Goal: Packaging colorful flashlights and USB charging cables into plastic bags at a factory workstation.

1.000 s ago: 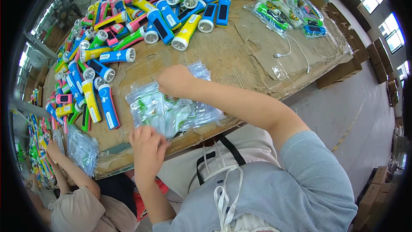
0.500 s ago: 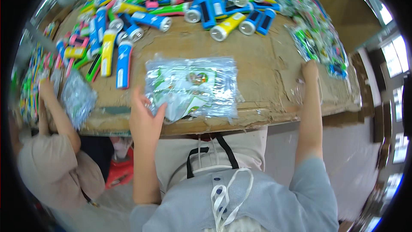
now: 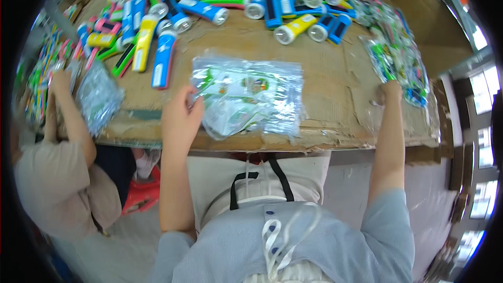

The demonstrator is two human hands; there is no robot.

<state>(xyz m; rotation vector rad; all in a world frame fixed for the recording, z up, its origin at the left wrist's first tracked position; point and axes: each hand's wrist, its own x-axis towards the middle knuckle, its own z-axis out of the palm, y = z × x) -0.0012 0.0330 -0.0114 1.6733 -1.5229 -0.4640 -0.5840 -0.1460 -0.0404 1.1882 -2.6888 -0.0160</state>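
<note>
A stack of clear plastic bags (image 3: 277, 81) with green and white print lies flat on the table before me. At its left edge is my left hand (image 3: 181, 118), thumb and fingers closing on the rim of a bag. My right hand (image 3: 391, 90) is stretched out to the right, fingers closed at the near end of a bagged flashlight (image 3: 381, 60), green and blue inside clear plastic. That bag lies against a heap of other bagged flashlights (image 3: 406, 47). My right fingertips are partly hidden.
Loose flashlights (image 3: 204, 10) in blue, yellow, green and pink pile across the far side of the cardboard-covered table (image 3: 327, 94). At left, a co-worker's hand (image 3: 60, 81) reaches toward more coloured pieces, beside a clump of clear bags (image 3: 99, 97). A red stool (image 3: 141, 196) stands below.
My left hand has moved from over the stack to its left edge, and its fingers have drawn together. My right hand stays by the bagged flashlight. The whole view has shifted slightly.
</note>
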